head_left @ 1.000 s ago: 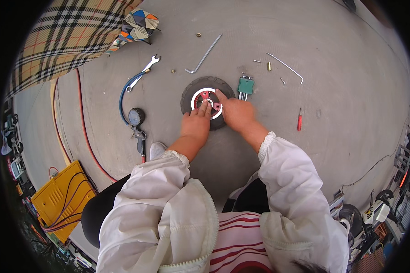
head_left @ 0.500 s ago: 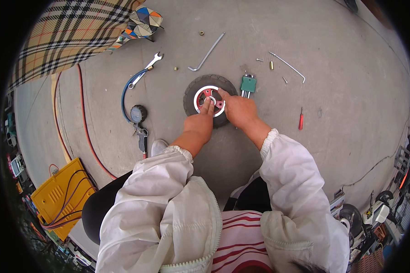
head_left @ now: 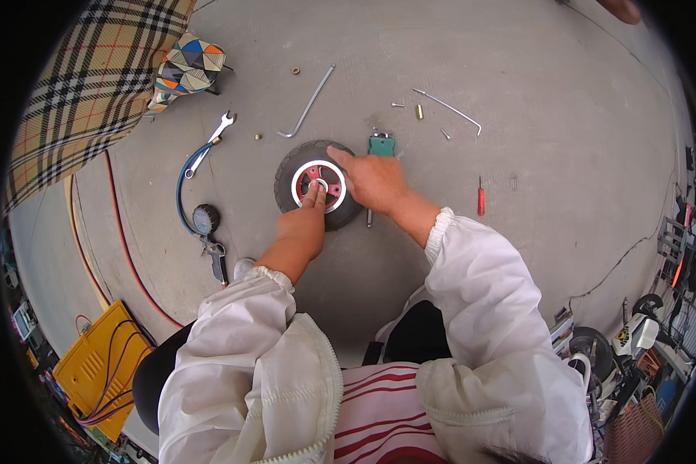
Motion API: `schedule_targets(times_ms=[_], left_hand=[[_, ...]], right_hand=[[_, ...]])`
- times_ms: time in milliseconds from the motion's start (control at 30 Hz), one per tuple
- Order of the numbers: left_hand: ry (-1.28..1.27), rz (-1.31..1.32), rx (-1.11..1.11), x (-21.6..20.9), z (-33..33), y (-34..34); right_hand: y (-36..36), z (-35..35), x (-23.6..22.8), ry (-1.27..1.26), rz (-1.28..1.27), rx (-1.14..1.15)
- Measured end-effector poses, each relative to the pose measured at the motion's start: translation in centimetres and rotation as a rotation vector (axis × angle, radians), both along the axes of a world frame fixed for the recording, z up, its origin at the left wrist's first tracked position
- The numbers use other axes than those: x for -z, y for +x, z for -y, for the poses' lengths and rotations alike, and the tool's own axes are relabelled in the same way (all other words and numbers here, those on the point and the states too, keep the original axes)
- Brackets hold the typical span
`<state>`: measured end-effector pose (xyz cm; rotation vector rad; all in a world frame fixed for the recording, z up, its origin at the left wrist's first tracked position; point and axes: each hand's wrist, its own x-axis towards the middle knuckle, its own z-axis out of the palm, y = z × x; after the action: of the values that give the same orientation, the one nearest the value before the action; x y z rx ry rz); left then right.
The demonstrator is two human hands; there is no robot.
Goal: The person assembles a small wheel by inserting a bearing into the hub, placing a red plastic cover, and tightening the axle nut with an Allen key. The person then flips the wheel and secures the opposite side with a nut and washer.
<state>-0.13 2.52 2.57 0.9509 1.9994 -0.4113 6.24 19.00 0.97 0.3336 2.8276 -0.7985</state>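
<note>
A small wheel with a black knobbly tyre and a red-and-silver rim lies in front of me on the floor. My left hand reaches its centre, two fingers stretched out together and touching the hub. At the tyre's right edge is my right hand, its index finger extended over the tread. Its other fingers curl down at the wheel's side and are partly hidden. A green block-shaped tool with metal shafts lies just beyond that hand, partly covered by it.
Around the wheel lie a bent metal rod, a thinner bent rod, a brass cylinder, a red-handled screwdriver, a wrench and a tyre inflator gauge. A yellow case sits at lower left, near a red hose.
The whole view has shifted, so the floor things sit further left. My right index finger has gone from the rim outward onto the tyre. My left fingers stay at the hub.
</note>
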Motion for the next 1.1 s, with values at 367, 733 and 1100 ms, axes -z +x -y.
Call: schedule_targets(times_ms=[367, 733, 1100], left_hand=[[-0.032, 0.032, -0.006, -0.9, -0.2, -0.1], [-0.019, 0.030, -0.097, -0.6, -0.1, 0.3], [0.076, 0.006, -0.167, 0.1, 0.9, 0.5]], right_hand=[[4.5, -19.0, 0.3, -0.034, -0.186, 0.717], [7.5, -15.3, 10.7, 0.253, 0.032, 0.627], [-2.0, -3.4, 1.7, -0.176, -0.222, 0.114]])
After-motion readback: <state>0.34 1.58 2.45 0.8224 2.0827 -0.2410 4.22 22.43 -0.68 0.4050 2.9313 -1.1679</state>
